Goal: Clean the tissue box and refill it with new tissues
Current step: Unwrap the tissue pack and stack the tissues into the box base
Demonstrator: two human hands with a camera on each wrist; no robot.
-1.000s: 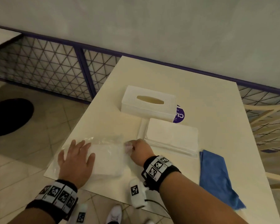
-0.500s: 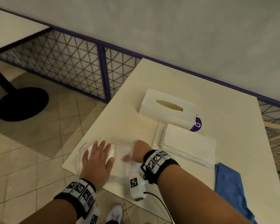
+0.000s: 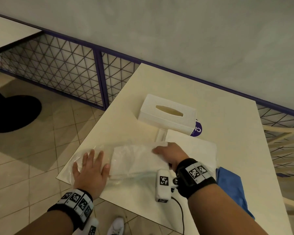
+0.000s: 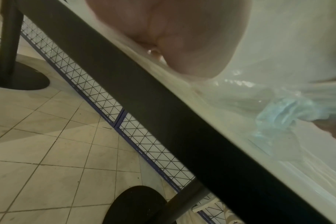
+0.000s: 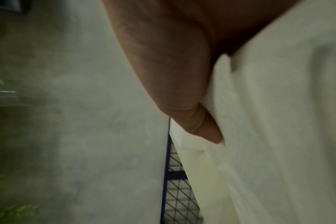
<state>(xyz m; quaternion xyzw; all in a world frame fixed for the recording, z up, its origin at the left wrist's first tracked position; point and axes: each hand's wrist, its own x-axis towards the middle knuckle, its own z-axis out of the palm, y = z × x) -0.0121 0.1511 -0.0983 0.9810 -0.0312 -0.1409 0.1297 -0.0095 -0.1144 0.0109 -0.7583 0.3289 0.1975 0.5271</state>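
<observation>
A white tissue box cover (image 3: 166, 114) with an oval slot stands on the cream table (image 3: 159, 82). In front of it a clear plastic wrapper (image 3: 105, 146) lies near the table's front left corner, with a stack of new white tissues (image 3: 134, 160) partly inside. My left hand (image 3: 90, 168) lies flat with fingers spread and presses the wrapper's left end down. My right hand (image 3: 168, 155) grips the tissues' right end; the right wrist view shows its thumb (image 5: 182, 91) on the white stack (image 5: 278, 121). The left wrist view shows the palm (image 4: 173, 30) on crinkled plastic (image 4: 249, 94).
Another white tissue stack (image 3: 193, 146) lies on a flat base right of my right hand. A blue cloth (image 3: 231, 189) lies at the front right. A purple sticker (image 3: 198, 131) shows behind the box. A mesh fence (image 3: 58, 68), a chair (image 3: 287, 141) and another table's black foot (image 3: 12, 112) surround the table.
My right hand has moved right, drawing the tissue stack partway out of the wrapper. My left hand has stayed pressed on the wrapper's left end. The head view shifted.
</observation>
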